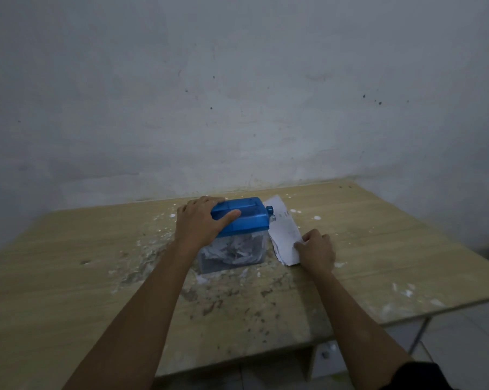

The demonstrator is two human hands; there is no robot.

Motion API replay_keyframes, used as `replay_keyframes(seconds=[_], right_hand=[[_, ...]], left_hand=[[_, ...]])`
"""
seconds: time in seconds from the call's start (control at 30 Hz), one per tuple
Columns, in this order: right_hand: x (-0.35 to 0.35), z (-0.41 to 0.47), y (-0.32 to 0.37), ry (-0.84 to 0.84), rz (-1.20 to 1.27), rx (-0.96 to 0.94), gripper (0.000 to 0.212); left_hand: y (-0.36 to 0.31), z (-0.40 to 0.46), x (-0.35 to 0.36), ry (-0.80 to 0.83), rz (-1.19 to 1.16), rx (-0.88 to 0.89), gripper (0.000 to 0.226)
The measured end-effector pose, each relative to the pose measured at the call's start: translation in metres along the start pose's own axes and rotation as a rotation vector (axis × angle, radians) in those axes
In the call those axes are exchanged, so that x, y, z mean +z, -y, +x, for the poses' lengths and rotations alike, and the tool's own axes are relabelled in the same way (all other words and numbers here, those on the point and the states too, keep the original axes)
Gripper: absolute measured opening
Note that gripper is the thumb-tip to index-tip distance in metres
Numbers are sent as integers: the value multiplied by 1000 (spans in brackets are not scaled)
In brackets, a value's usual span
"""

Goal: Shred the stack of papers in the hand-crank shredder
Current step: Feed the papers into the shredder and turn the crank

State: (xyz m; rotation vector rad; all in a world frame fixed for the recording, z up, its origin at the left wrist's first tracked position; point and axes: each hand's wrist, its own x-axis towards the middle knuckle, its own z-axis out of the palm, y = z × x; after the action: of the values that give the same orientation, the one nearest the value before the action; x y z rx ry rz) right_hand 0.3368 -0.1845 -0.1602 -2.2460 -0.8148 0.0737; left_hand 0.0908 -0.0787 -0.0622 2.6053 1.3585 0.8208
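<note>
Hands (316, 249) on papers (284, 232), shredder (246, 220)

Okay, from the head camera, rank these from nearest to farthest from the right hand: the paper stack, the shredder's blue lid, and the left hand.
From the right hand:
1. Paper stack, touching it, just to its left.
2. Blue lid, further left, atop the shredder.
3. Left hand, farthest, gripping the lid's left end.
</note>
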Motion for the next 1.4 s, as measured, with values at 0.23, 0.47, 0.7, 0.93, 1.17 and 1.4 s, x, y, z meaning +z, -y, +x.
replay_keyframes(seconds=[0.23,0.47,0.7,0.93,1.17,1.4], right_hand=[[-21,19,-14,84,265,19,17],[-48,18,-14,51,370,23,16],[-107,27,27,14,97,-260,14],[-158,24,84,152,-136,-643,13],[-176,12,125,311,-38,-835,14],[-174,8,137,170,281,-745,32]], left_hand=[[-1,2,1,20,-12,-15,70],[-2,3,0,32,3,-24,71],[-17,-2,-3,-52,1,61,59],[-53,10,-24,-27,-235,271,50],[-84,9,-45,82,-357,368,40],[-75,10,-59,-42,-551,150,29]])
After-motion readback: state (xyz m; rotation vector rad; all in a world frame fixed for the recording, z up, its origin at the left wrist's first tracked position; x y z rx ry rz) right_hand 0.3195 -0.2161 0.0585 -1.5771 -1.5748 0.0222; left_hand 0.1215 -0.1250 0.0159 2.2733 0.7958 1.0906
